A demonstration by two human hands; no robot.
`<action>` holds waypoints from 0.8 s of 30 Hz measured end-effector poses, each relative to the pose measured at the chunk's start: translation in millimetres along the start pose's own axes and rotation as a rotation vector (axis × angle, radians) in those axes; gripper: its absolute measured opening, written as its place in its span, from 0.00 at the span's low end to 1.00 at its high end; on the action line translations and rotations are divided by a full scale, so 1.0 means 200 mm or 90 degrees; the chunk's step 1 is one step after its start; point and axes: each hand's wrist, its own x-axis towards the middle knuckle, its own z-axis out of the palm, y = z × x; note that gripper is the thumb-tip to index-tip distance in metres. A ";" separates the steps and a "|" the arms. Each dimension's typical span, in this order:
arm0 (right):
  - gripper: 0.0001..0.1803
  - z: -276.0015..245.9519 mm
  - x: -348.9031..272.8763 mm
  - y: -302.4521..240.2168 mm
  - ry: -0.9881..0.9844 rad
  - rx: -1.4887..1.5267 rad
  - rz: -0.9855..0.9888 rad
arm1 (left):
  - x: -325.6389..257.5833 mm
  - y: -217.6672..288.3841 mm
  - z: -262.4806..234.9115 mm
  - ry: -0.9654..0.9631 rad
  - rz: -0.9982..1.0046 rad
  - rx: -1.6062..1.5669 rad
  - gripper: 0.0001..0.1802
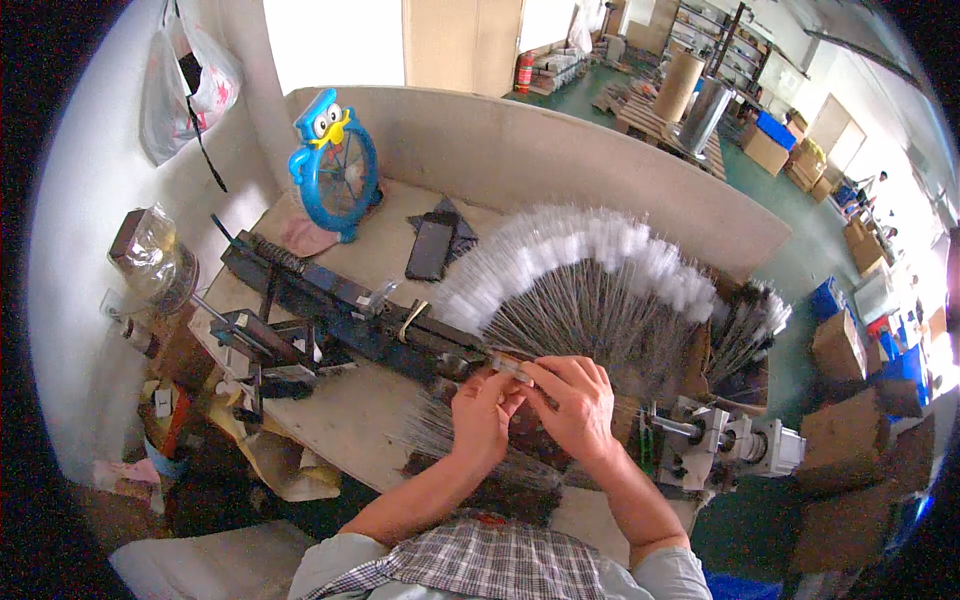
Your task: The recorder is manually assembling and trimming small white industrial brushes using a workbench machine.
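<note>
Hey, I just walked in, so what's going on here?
A person's bare right hand pinches a small pale piece at the right end of a long black metal machine. The bare left hand is close beside it, its grip hidden. A fan-shaped spread of thin wire-stemmed brushes with white tips lies beyond.

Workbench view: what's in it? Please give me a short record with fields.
Left hand: fingers bent at a small pale piece
Right hand: fingers at the same piece; exact grip unclear
Machine: long, black, its right end by the hands
Wire brushes: white-tipped, fanned out beyond the hands
Fan: blue, round, duck-headed, standing on the workbench
Dark slab: phone-like, lying right of the fan
</note>
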 end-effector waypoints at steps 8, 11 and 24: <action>0.15 0.02 0.00 0.00 -0.031 0.022 0.016 | -0.02 0.02 0.04 0.041 -0.012 -0.050 0.04; 0.14 0.03 0.02 -0.03 -0.010 0.046 0.028 | -0.01 0.03 0.00 0.009 -0.022 -0.069 0.06; 0.14 0.09 0.04 -0.06 -0.036 0.027 0.048 | -0.03 0.05 0.05 0.046 -0.025 -0.098 0.11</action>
